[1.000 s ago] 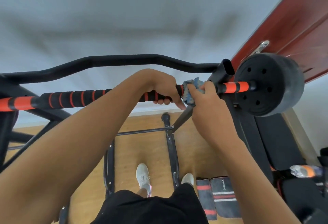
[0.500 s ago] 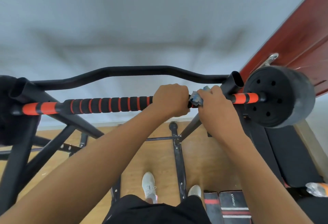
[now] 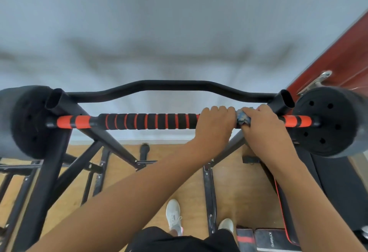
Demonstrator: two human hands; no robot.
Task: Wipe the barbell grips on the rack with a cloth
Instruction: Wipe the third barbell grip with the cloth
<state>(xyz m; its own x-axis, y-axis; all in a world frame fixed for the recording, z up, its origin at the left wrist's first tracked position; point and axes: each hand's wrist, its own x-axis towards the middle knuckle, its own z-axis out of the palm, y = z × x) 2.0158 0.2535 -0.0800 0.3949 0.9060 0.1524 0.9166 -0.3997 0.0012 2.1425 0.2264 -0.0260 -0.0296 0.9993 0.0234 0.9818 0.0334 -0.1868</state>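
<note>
A barbell with a black foam grip (image 3: 147,121) ringed in orange lies across a black rack (image 3: 59,146), a black weight plate (image 3: 326,122) on each end. My left hand (image 3: 215,126) grips the foam near its right end. Right beside it, my right hand (image 3: 262,126) holds a bunched blue-grey cloth (image 3: 243,117) wrapped against the bar. Most of the cloth is hidden under my fingers.
A curved black bar (image 3: 175,85) of the rack runs behind the barbell. A red door (image 3: 338,62) with a metal handle stands at the right. A black bench (image 3: 330,188) lies below right on the wooden floor. My white shoes (image 3: 174,214) are between the rack's legs.
The view has swung left and down, so the whole barbell and its left plate now show. Both hands stay on the bar's right part, side by side, with the cloth under the right one.
</note>
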